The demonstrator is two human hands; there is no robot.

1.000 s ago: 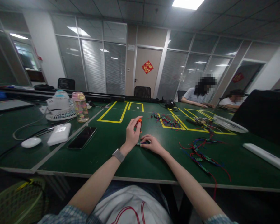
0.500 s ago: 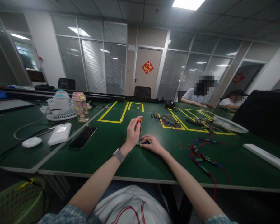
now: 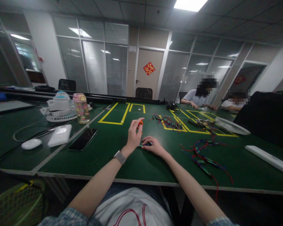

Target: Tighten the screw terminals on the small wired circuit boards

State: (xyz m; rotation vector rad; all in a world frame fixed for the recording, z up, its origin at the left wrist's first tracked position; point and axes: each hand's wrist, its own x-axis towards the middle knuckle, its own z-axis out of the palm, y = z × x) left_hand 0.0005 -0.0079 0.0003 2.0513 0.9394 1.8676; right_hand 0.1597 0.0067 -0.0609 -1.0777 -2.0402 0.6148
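Note:
My left hand point(image 3: 133, 135) is closed around a screwdriver point(image 3: 140, 123) with an orange handle, held roughly upright over the table; my fingers hide much of it. Just below and to the right, my right hand point(image 3: 153, 145) rests on the table, its fingers pinching a small green circuit board point(image 3: 140, 145). Most of the board is covered by the fingers, and a dark part shows beside them. To the right lie several green boards with red and blue wires point(image 3: 200, 157). Farther back is a pile of small wired boards point(image 3: 168, 122).
On the left of the green table point(image 3: 103, 163) are a phone point(image 3: 83, 139), a white power bank point(image 3: 60, 135), an earbud case point(image 3: 31, 144), a bottle point(image 3: 81, 108) and a fan point(image 3: 61, 108). A white bar point(image 3: 269, 159) lies right. Two people sit at the far right.
My left hand has turned slightly on the orange handle, so less of it shows. My right hand stays in place. A person across the table has shifted their head and arms a little.

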